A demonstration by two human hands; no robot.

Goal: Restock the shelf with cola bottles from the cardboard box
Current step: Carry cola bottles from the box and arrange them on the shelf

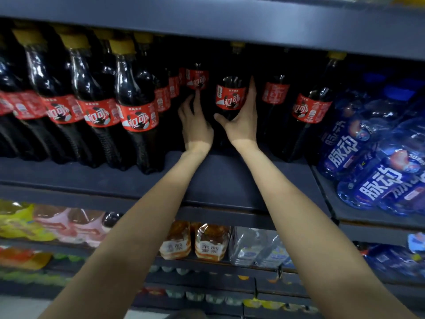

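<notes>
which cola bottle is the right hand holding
The cola bottle in the shelf's middle gap, set back from the front row. The right hand wraps its lower body, thumb in front; the other bottles have no hand around them.

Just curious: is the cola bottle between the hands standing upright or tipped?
Upright: the cola bottle stands label-forward, neck up, with the right hand around it.

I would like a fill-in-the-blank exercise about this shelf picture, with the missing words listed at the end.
1. The right hand holds a cola bottle whose label is ____ in colour.
2. The left hand touches another bottle with its ____ finger.
3. The caps of the cola bottles on the left are ____.
4. The bottles at the far right have ____ labels.

Missing words: red; index; yellow; blue
</notes>
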